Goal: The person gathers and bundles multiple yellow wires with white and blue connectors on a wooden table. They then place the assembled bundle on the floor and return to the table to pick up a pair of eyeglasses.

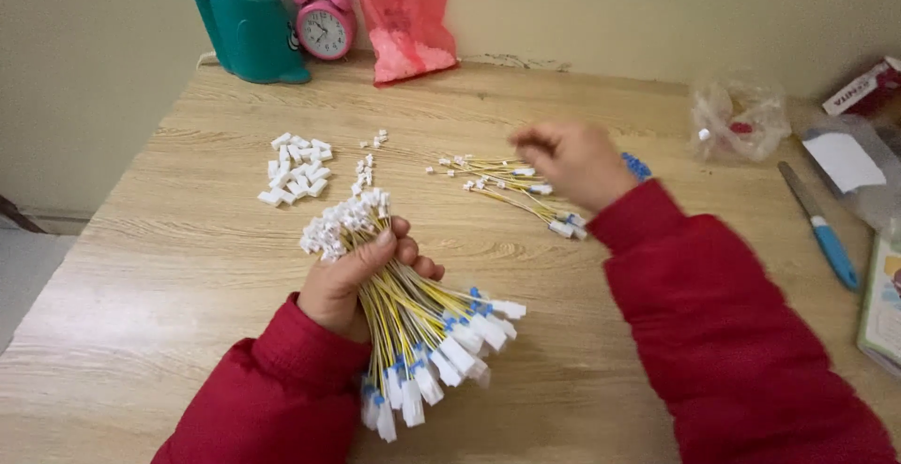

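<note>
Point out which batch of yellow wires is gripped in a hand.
The thick wire bundle in the left hand; the smaller loose wires lie on the table.

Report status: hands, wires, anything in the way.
Left hand gripping wire bundle. Right hand blurred, fingers curled over loose wires on table; contact unclear. Pile of white connectors alongside, nothing blocking.

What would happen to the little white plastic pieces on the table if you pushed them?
The white pieces would probably slide and scatter, since they lie loose in a small heap on the smooth wooden table. They look tiny and light, so a nudge may send some skidding. Their blocky shape suggests they won't roll far.
</note>
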